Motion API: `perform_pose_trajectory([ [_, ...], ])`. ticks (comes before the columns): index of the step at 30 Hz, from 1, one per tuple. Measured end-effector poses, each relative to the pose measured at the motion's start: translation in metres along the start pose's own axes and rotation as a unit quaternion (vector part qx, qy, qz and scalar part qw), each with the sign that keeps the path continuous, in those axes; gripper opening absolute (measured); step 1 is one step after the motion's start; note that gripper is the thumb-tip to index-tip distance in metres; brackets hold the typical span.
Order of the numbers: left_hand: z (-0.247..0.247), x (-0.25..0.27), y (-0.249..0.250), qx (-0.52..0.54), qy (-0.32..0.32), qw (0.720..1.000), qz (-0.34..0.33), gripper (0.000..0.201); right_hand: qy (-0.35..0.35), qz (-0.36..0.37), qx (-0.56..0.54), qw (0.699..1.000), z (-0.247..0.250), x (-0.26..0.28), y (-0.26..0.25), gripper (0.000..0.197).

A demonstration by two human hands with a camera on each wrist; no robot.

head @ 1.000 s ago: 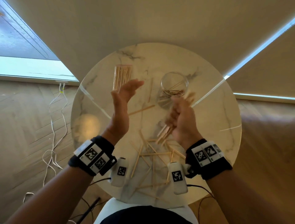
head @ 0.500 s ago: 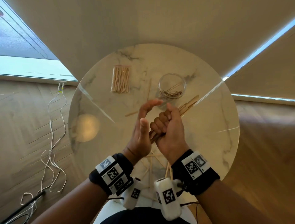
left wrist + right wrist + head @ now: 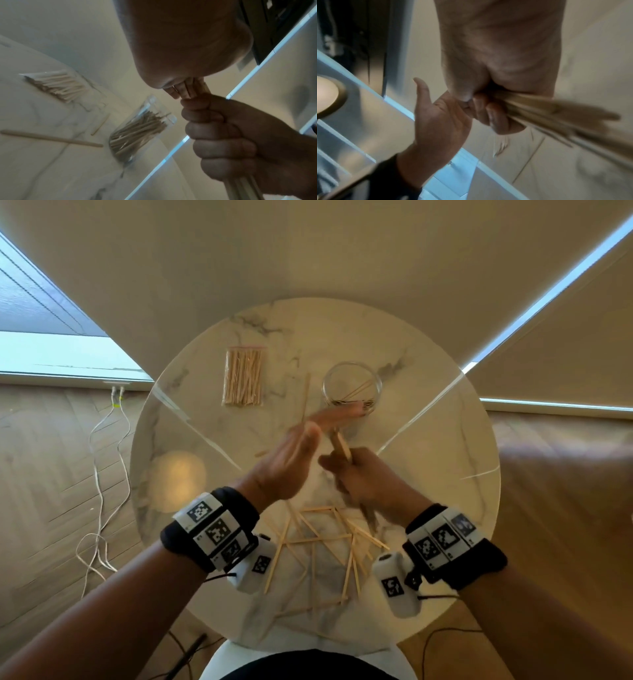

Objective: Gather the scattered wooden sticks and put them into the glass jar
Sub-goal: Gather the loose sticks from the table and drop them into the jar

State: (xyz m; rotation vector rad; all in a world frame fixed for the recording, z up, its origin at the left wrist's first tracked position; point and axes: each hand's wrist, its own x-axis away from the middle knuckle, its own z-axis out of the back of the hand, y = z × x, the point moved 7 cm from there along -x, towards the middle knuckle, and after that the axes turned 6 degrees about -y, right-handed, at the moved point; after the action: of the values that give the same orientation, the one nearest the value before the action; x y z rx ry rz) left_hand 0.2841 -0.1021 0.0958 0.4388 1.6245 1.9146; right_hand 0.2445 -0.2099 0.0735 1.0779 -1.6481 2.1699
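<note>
My right hand (image 3: 359, 479) grips a bundle of wooden sticks (image 3: 342, 444) in a fist above the table's middle, holding it roughly upright. My left hand (image 3: 308, 436) is flat with straight fingers, and its palm (image 3: 180, 40) presses on the bundle's top ends (image 3: 193, 88). The bundle's lower ends (image 3: 565, 117) fan out below the fist. The glass jar (image 3: 352, 386) stands just beyond the hands with several sticks in it (image 3: 137, 132). Several loose sticks (image 3: 325, 549) lie crossed on the near side of the table, between my wrists.
A clear bag of sticks (image 3: 243, 378) lies at the back left of the round marble table (image 3: 428, 440). One loose stick (image 3: 305, 395) lies between bag and jar, another (image 3: 51, 138) nearer. White cables (image 3: 99, 474) trail on the wooden floor at left.
My left hand came in from the left, first beside the right fist, now flat on the bundle's top ends. My right hand turned the bundle more upright.
</note>
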Motion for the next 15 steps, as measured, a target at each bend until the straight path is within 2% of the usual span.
perform_pose_trajectory([
  [2, 0.022, -0.012, 0.003, 0.011, 0.078, 0.997, -0.017, 0.089, 0.059, 0.028, 0.032, 0.997, 0.029, -0.003, -0.020, 0.039],
  [3, 0.033, -0.019, 0.002, 0.005, 0.110, 0.994, -0.012, 0.073, 0.096, 0.054, 0.038, 0.993, 0.046, -0.003, -0.034, 0.043],
  [4, 0.041, -0.025, -0.004, -0.020, 0.126, 0.992, 0.008, 0.055, 0.131, 0.086, 0.040, 0.987, 0.062, -0.003, -0.050, 0.046],
  [5, 0.047, -0.032, -0.012, -0.060, 0.119, 0.990, 0.040, 0.051, 0.163, 0.117, 0.038, 0.979, 0.078, -0.002, -0.067, 0.047],
  [8, 0.048, -0.051, -0.041, -0.181, 0.024, 0.975, 0.124, 0.083, 0.226, 0.205, -0.011, 0.952, 0.110, -0.009, -0.105, 0.048],
  [11, 0.038, -0.064, -0.068, -0.215, -0.046, 0.959, 0.181, 0.123, 0.252, 0.274, -0.021, 0.928, 0.121, -0.029, -0.121, 0.046],
  [13, 0.034, -0.070, -0.080, -0.202, -0.060, 0.955, 0.207, 0.135, 0.251, 0.283, 0.036, 0.925, 0.118, -0.047, -0.119, 0.042],
  [15, 0.033, -0.074, -0.088, -0.185, -0.049, 0.959, 0.211, 0.132, 0.209, 0.268, 0.120, 0.933, 0.109, -0.070, -0.107, 0.040],
])
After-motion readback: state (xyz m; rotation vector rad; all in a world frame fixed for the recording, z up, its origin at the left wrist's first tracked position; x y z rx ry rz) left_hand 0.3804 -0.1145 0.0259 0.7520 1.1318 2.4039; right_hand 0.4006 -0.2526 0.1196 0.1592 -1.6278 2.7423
